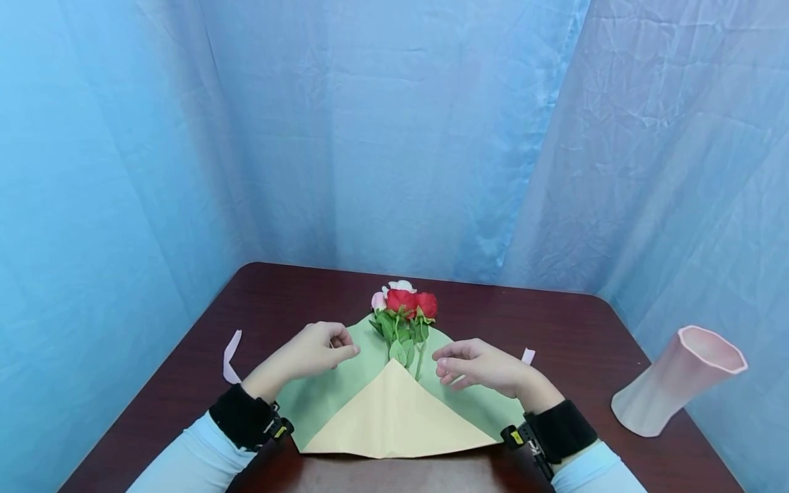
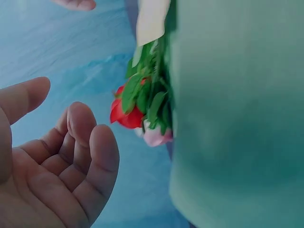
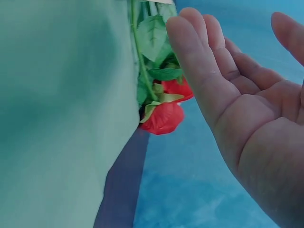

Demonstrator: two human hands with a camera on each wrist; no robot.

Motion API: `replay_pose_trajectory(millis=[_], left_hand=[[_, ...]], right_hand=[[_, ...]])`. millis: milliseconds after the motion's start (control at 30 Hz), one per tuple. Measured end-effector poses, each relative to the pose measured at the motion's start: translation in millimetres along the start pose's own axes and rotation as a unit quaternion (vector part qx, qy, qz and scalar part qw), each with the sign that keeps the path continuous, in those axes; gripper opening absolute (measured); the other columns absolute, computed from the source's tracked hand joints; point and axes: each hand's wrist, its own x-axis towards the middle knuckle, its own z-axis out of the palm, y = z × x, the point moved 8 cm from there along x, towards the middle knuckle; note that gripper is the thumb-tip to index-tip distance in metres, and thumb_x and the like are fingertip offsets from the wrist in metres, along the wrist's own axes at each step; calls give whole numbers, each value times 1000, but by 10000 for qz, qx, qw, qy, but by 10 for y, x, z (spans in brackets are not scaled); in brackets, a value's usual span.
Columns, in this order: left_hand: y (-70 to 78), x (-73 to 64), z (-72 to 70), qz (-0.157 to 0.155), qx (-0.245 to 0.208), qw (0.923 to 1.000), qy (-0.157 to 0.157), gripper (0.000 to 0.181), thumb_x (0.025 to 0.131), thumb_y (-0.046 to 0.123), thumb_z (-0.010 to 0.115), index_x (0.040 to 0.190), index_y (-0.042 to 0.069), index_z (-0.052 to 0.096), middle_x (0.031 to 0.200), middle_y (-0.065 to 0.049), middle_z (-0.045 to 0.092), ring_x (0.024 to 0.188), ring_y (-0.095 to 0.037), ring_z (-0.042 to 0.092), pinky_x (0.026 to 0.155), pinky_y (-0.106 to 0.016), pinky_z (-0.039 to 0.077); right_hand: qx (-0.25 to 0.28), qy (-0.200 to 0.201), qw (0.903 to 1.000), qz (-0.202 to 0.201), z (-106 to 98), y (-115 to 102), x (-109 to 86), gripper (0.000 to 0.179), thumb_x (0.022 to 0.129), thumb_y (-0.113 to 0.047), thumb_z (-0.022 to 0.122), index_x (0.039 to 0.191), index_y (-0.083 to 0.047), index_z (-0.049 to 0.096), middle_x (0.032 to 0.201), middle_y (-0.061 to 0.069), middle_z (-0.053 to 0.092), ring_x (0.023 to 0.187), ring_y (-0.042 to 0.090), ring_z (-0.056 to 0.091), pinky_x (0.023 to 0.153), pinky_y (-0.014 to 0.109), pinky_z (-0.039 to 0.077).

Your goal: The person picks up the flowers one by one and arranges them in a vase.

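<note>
Red, white and pink flowers with green leaves lie on a sheet of green wrapping paper, heads toward the far side. The paper's cream-coloured near part is folded up to a point over the lower stems, hiding them. My left hand hovers over the paper's left side, fingers loosely bent, holding nothing. On the other side of the stems, my right hand hangs above the paper with its fingers fairly straight and nothing in them. The right wrist view shows a red rose beyond that hand's fingertips.
A pink-and-white vase stands at the right of the dark wooden table. One pale ribbon end shows left of the paper, another ribbon end behind my right wrist. Blue curtains hang around the table.
</note>
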Motion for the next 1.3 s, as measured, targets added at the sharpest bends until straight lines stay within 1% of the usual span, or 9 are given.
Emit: replay_pose_trajectory(millis=[100, 200, 333, 400, 567, 800, 967, 1100, 1300], left_hand=[[-18, 7, 89, -38, 227, 9997, -126, 17, 96, 29, 71, 88, 15, 67, 73, 3, 62, 60, -13, 57, 58, -33, 47], [-51, 4, 170, -165, 300, 9990, -297, 16, 96, 29, 70, 87, 16, 66, 73, 3, 60, 58, -13, 55, 56, -33, 45], [-113, -1, 268, -320, 99, 9980, -534, 16, 98, 26, 69, 87, 15, 66, 66, 1, 58, 52, -13, 54, 50, -31, 44], [-136, -6, 310, -341, 27, 9974, -631, 17, 98, 26, 69, 86, 14, 66, 62, 1, 57, 50, -13, 53, 49, -31, 45], [-170, -19, 397, -444, -55, 9954, -848, 18, 98, 25, 69, 85, 13, 65, 59, -1, 56, 49, -14, 54, 48, -32, 48], [-208, -42, 485, -599, -157, 9923, -1069, 19, 98, 24, 69, 85, 11, 64, 62, -6, 58, 52, -16, 55, 49, -33, 50], [-264, -55, 509, -698, -157, 9910, -1133, 20, 98, 24, 68, 84, 10, 64, 62, -8, 60, 52, -17, 55, 49, -33, 50], [-304, -72, 532, -706, -121, 9903, -1194, 21, 98, 25, 68, 84, 10, 64, 68, -7, 62, 54, -18, 57, 48, -34, 50], [-339, -108, 563, -725, -263, 9890, -1262, 21, 97, 24, 69, 84, 7, 64, 73, -6, 63, 58, -18, 58, 49, -35, 52]], right_hand=[[-114, -44, 9999, 98, 11, 52, 16, 53, 105, -24, 60, 141, 12, 49, 111, 25, 65, 106, 44, 64, 89, 47, 56], [-206, -77, 9996, 196, 17, 106, 24, 51, 104, -23, 61, 140, 12, 50, 114, 26, 66, 104, 40, 66, 86, 46, 57], [-254, -145, 9989, 356, 40, 187, 31, 50, 103, -22, 61, 138, 12, 52, 114, 22, 67, 101, 35, 68, 84, 46, 58], [-247, -206, 9985, 439, 65, 218, 35, 49, 103, -22, 61, 138, 12, 52, 112, 20, 68, 99, 34, 68, 84, 47, 58], [-289, -278, 9972, 626, 121, 268, 42, 43, 104, -21, 59, 134, 10, 56, 106, 16, 68, 94, 31, 69, 81, 46, 58], [-209, -326, 9951, 912, 147, 375, 43, 37, 104, -16, 57, 132, 8, 58, 104, 14, 68, 89, 28, 69, 76, 44, 59], [-81, -393, 9931, 1105, 149, 448, 36, 36, 105, -19, 56, 131, 5, 60, 103, 15, 70, 86, 28, 70, 74, 44, 60], [-40, -418, 9919, 1196, 153, 487, 35, 34, 105, -21, 56, 128, 3, 63, 102, 16, 69, 85, 27, 70, 72, 43, 60], [18, -413, 9916, 1227, 159, 526, 54, 30, 106, -20, 54, 125, 1, 65, 101, 17, 68, 82, 26, 69, 71, 43, 60]])
